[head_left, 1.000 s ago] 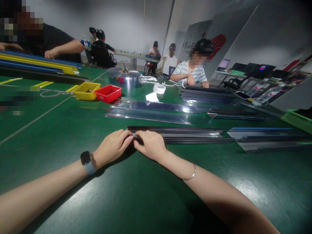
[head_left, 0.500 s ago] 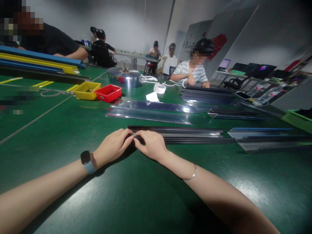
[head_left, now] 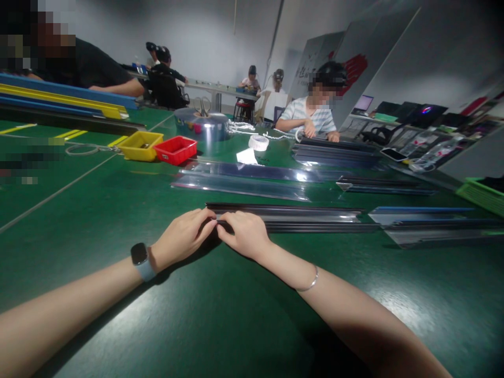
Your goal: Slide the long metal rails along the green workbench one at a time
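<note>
A long black strip (head_left: pixel 315 227) with a clear plastic sheet (head_left: pixel 307 216) behind it lies on the green table, running off to the right. A second black strip (head_left: pixel 295 208) edges the sheet's far side. My left hand (head_left: pixel 189 231), below a watch, is closed around the left end of the near strip, thumb and fingers pinching. Right beside it, my right hand (head_left: pixel 246 233) grips the same strip, its thumb close to my left thumb. The fingertips hide the very end of the strip.
Clear sheets (head_left: pixel 240 185) lie beyond my hands, with more edged sheets (head_left: pixel 433 223) at right. Yellow (head_left: pixel 139 147) and red (head_left: pixel 176 151) bins, a tape roll (head_left: pixel 259 143) and scissors (head_left: pixel 202 106) sit farther back. A co-worker (head_left: pixel 311 115) handles dark strips across the table.
Both my hands stay on the strip's left end with almost no visible motion. The person at far left has shifted an arm slightly to the right.
</note>
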The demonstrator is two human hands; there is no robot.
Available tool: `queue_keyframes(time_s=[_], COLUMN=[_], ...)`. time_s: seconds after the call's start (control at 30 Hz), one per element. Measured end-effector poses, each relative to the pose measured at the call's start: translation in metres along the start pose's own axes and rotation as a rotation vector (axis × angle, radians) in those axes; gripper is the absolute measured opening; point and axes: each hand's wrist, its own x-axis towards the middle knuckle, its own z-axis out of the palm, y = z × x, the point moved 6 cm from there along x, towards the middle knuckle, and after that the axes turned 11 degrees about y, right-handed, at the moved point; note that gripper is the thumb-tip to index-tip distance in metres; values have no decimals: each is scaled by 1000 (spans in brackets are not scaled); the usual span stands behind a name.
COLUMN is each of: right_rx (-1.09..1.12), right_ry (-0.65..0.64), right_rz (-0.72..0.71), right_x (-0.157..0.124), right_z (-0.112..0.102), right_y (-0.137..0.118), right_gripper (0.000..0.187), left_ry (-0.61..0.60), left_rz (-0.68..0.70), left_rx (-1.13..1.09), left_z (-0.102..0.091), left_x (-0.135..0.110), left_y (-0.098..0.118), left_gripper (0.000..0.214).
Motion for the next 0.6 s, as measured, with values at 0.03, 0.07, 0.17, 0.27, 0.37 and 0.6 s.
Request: queue_keyframes(time_s=[0.03, 0.07, 0.17, 0.27, 0.37, 0.6], right_rx=[-3, -2, 10, 31, 31, -58], right_ry=[-2, -1, 10, 20, 17, -57], right_rz=[-3, -3, 5, 8, -3, -87], right_x=[0, 0, -1, -1, -1, 0], right_z=[0, 1, 1, 2, 3, 7], right_y=[0, 0, 1, 1, 0, -1], right_gripper=[28, 27, 27, 26, 26, 29], left_ry=[-3, -9, -31, -44, -39, -39], left_rz=[5, 10, 23, 29, 40, 58], left_rx=[5, 9, 13, 8, 12, 20], left_z=[0, 0, 2, 5, 6, 7], left_x=[0, 0, -1, -1, -1, -1], left_y=[0, 0, 0, -1, -3, -2], left_gripper=[24, 23, 23, 23, 23, 21])
